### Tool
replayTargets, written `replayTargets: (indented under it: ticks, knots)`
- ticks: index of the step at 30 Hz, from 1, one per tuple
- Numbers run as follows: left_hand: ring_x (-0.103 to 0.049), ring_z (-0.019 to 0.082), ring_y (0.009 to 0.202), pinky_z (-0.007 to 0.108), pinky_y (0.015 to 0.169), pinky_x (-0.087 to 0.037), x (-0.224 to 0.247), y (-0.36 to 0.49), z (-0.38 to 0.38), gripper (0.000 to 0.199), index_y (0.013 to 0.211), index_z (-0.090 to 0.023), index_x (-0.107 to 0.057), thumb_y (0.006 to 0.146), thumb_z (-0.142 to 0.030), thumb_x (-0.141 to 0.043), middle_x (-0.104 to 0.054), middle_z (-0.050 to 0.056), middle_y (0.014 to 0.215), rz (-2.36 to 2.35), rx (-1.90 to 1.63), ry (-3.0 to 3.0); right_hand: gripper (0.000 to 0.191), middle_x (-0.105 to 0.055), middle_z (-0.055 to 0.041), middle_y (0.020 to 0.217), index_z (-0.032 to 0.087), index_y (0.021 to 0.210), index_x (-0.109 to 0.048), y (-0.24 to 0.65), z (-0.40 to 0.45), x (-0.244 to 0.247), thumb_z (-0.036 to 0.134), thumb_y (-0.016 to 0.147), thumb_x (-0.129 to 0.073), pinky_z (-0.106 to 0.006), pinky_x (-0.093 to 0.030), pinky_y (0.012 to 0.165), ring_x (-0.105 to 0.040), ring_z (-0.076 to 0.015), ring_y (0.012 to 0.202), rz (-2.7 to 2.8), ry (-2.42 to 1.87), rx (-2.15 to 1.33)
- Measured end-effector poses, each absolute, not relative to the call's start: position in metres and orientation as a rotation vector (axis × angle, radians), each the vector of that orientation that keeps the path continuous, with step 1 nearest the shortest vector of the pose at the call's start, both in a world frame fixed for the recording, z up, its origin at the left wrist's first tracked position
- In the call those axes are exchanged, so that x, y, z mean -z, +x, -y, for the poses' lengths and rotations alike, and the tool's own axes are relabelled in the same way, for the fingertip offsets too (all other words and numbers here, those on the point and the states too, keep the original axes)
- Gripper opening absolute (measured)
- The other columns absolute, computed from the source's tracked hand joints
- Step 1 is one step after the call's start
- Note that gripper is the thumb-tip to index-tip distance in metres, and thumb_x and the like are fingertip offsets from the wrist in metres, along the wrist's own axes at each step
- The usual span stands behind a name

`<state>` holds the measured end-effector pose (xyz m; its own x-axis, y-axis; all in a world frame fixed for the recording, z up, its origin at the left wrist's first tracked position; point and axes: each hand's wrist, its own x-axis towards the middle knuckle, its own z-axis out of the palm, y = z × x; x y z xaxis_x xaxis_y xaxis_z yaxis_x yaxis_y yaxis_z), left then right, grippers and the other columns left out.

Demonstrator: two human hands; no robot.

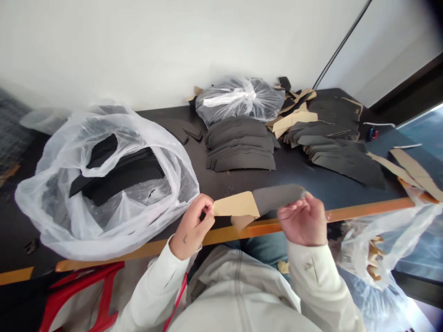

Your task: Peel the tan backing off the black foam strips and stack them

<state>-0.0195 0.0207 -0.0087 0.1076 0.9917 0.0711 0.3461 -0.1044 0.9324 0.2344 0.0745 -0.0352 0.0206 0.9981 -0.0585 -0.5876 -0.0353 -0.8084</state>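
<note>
My left hand (194,227) pinches the left end of a tan paper backing strip (237,204). My right hand (306,220) grips the right end of a curved black sheet piece (275,198) between thumb and fingers. Paper and black piece meet midway between my hands, above the table's front edge, and another tan flap hangs just below that point. In front of them lies a fanned stack of black curved pieces (240,145). Left of my left hand, an open clear plastic bag (180,184) holds several more black pieces (128,173).
A knotted plastic bag (238,99) stands behind the stack. More black pieces (342,157) and tan paper scraps (294,120) spread to the right. A plastic bag with scraps (360,244) hangs off the right front edge. Below left is a red stool (107,295).
</note>
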Motion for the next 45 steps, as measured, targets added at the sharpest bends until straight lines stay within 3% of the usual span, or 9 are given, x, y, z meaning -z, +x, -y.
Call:
replayTargets:
  ticks: [5,9,14,17,22,28,35,41,45]
  knots:
    - [-0.044,0.014,0.068,0.028,0.067,-0.039,0.008,-0.035,-0.018,0.014,0.077,-0.021,-0.041,0.09,-0.021,-0.041,-0.044,-0.002,0.075,-1.638,-0.943,1.591,0.006,-0.068,0.0129,0.064,0.026,0.076,-0.067,0.255,-0.079,0.038,0.024,0.075,-0.073,-0.01,-0.054,0.054,-0.06,-0.0015,0.05,0.441,-0.505,-1.406]
    - [-0.054,0.023,0.091,0.039,0.082,-0.044,0.008,-0.026,-0.013,0.007,0.093,-0.02,-0.05,0.088,-0.025,-0.053,-0.055,0.005,0.093,-2.002,-1.101,1.817,0.007,-0.066,0.0112,0.063,0.027,0.078,-0.068,0.238,-0.066,0.029,0.026,0.076,-0.074,-0.009,-0.054,0.053,-0.061,-0.0024,0.056,0.398,-0.434,-1.433]
    - [-0.052,0.026,0.111,0.045,0.096,-0.045,0.006,0.021,-0.005,0.055,0.121,-0.019,-0.041,0.075,-0.021,-0.071,-0.052,0.013,0.115,-1.566,-1.501,1.953,0.014,-0.062,0.0028,0.069,0.039,0.098,-0.067,0.194,-0.037,0.013,0.04,0.087,-0.058,-0.022,-0.043,0.039,-0.053,-0.0109,0.052,0.782,-0.439,-1.479]
    - [-0.056,0.022,0.103,0.04,0.089,-0.049,0.008,0.044,-0.007,0.049,0.115,-0.024,-0.039,0.078,-0.014,-0.068,-0.054,0.008,0.108,-1.365,-1.653,1.787,0.02,-0.058,0.0005,0.067,0.035,0.102,-0.062,0.177,-0.021,0.006,0.046,0.087,-0.055,-0.023,-0.039,0.038,-0.049,-0.0124,0.049,0.969,-0.279,-1.644]
    - [-0.057,0.015,0.085,0.03,0.078,-0.048,0.012,0.049,-0.013,0.032,0.105,-0.025,-0.042,0.084,-0.01,-0.062,-0.055,0.001,0.09,-1.225,-1.723,1.562,0.014,-0.054,-0.0013,0.073,0.025,0.079,-0.055,0.172,-0.005,0.006,0.036,0.084,-0.061,-0.026,-0.048,0.055,-0.057,-0.0145,0.063,1.116,-0.166,-1.793]
    - [-0.056,0.016,0.091,0.028,0.076,-0.049,0.019,0.046,-0.001,0.03,0.11,-0.026,-0.044,0.086,-0.018,-0.059,-0.054,0.004,0.105,-1.058,-1.548,1.458,0.015,-0.057,-0.0027,0.073,0.023,0.077,-0.053,0.179,-0.001,0.008,0.031,0.084,-0.064,-0.034,-0.054,0.065,-0.06,-0.0171,0.077,1.142,-0.146,-1.826]
    - [-0.057,0.016,0.08,0.03,0.072,-0.051,0.012,0.07,0.0,0.029,0.1,-0.03,-0.046,0.081,-0.019,-0.065,-0.056,-0.002,0.087,-1.071,-1.568,1.291,0.016,-0.062,-0.0033,0.073,0.022,0.074,-0.054,0.196,-0.004,0.004,0.029,0.082,-0.066,-0.035,-0.057,0.07,-0.066,-0.0163,0.076,1.274,-0.092,-1.829]
    - [-0.06,0.014,0.074,0.03,0.068,-0.055,0.014,0.064,-0.022,0.032,0.101,-0.027,-0.05,0.078,-0.012,-0.068,-0.061,-0.002,0.083,-1.094,-1.721,1.799,0.044,-0.07,-0.0057,0.086,0.02,0.095,-0.064,0.258,-0.022,0.012,0.056,0.072,-0.072,-0.026,-0.057,0.071,-0.067,-0.0144,0.075,1.905,-0.143,-1.629]
    - [-0.068,0.018,0.08,0.033,0.069,-0.059,0.023,0.055,-0.032,0.015,0.093,-0.023,-0.056,0.084,-0.011,-0.059,-0.069,0.002,0.084,-0.993,-1.54,2.477,0.031,-0.06,-0.0006,0.07,0.021,0.085,-0.064,0.3,-0.024,0.01,0.052,0.085,-0.062,-0.026,-0.049,0.061,-0.057,-0.0135,0.063,1.639,-0.891,-1.084]
